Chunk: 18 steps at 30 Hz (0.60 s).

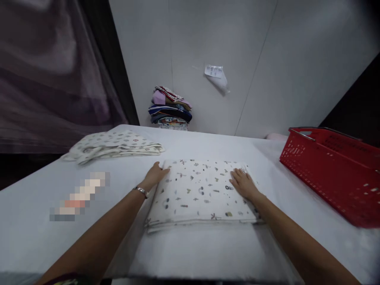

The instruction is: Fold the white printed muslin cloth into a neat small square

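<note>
A white cloth (196, 194) printed with small motifs lies folded into a layered rectangle on the table, directly in front of me. At its upper left edge is my left hand (155, 175), thumb resting on the fabric and the other fingers partly hidden along the side. My right hand (244, 184) lies flat on the cloth near its upper right corner, fingers stretched out. Neither hand grips anything that I can see. A bracelet circles my left wrist.
The white table (222, 253) carries a second printed cloth (115, 146), loosely folded, at the back left. A red basket (329, 170) stands on the right. Behind the table's far edge is a stack of folded fabrics (170, 109). A pixelated patch covers something on the left.
</note>
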{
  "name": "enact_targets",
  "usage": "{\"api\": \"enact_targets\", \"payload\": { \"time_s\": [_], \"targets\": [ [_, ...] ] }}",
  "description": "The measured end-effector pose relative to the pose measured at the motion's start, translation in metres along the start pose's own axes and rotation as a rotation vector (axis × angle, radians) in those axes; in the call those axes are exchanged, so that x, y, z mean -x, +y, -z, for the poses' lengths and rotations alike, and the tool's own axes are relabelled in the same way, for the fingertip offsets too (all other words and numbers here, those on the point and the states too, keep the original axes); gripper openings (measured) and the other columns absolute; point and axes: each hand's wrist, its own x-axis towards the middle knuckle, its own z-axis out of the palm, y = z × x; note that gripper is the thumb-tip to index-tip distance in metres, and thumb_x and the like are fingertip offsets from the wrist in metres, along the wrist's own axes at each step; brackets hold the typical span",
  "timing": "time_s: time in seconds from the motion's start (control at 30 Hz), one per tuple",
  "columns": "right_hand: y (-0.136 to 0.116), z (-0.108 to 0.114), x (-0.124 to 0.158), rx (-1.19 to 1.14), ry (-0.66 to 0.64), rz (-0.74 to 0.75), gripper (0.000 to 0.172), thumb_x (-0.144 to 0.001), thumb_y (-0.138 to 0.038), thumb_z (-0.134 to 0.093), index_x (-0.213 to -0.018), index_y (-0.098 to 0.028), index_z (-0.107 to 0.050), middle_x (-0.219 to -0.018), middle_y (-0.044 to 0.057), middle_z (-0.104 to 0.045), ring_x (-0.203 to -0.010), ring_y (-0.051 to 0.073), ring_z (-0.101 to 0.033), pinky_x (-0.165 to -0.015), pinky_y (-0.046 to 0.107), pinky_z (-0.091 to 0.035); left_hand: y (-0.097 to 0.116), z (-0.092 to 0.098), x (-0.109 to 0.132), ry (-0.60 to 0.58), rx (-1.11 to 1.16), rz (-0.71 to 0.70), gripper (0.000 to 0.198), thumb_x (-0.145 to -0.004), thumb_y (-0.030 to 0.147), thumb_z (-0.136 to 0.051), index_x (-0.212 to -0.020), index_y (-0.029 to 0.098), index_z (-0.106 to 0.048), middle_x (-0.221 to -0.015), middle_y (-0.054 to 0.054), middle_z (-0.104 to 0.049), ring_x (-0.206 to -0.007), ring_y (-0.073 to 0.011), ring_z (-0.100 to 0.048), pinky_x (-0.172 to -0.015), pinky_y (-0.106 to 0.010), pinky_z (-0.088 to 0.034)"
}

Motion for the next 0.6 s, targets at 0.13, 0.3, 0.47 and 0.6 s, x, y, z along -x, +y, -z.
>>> {"api": "enact_targets", "payload": {
  "time_s": [0.13,0.3,0.47,0.6],
  "targets": [
    [-0.038,0.001,0.004,-0.034,0.066,0.122,0.057,-0.094,-0.048,-0.026,-0.143,-0.019,-0.033,-0.152,0.009,-0.018,-0.141,0.025,-0.009,-0.111,0.047,-0.010,-0.005,0.006,0.014,-0.035,-0.049,0.013,0.075,-0.077,0.044,-0.057,-0.136,0.006,-0.032,-0.119,-0.017,-0.061,-0.104,-0.0242,-0.060,-0.082,-0.028,-0.045],
    [-0.071,-0.007,0.014,-0.113,-0.097,0.189,0.061,-0.093,-0.054,-0.025,-0.143,-0.019,-0.035,-0.152,0.007,-0.020,-0.140,0.023,-0.010,-0.112,0.047,-0.009,-0.012,0.006,0.037,-0.038,-0.091,0.023,0.063,-0.071,0.043,-0.062,-0.121,0.007,-0.049,-0.122,-0.020,-0.058,-0.111,-0.0290,-0.056,-0.081,-0.029,-0.044],
    [-0.097,0.007,0.013,-0.139,-0.029,0.177,0.060,-0.094,-0.051,-0.026,-0.144,-0.019,-0.031,-0.153,0.006,-0.014,-0.141,0.022,-0.006,-0.112,0.046,-0.006,-0.010,0.002,0.049,-0.074,-0.098,0.028,0.043,-0.067,0.042,-0.065,-0.096,0.010,-0.062,-0.106,-0.017,-0.067,-0.098,-0.0285,-0.062,-0.073,-0.028,-0.044],
    [-0.121,0.001,0.015,-0.151,-0.091,0.231,0.061,-0.094,-0.051,-0.025,-0.144,-0.018,-0.031,-0.152,0.007,-0.016,-0.141,0.023,-0.009,-0.112,0.046,-0.006,-0.001,0.001,0.053,-0.064,-0.061,0.071,0.027,-0.065,0.032,-0.068,-0.081,0.010,-0.063,-0.097,-0.016,-0.069,-0.093,-0.0266,-0.063,-0.066,-0.025,-0.044]
  ]
}}
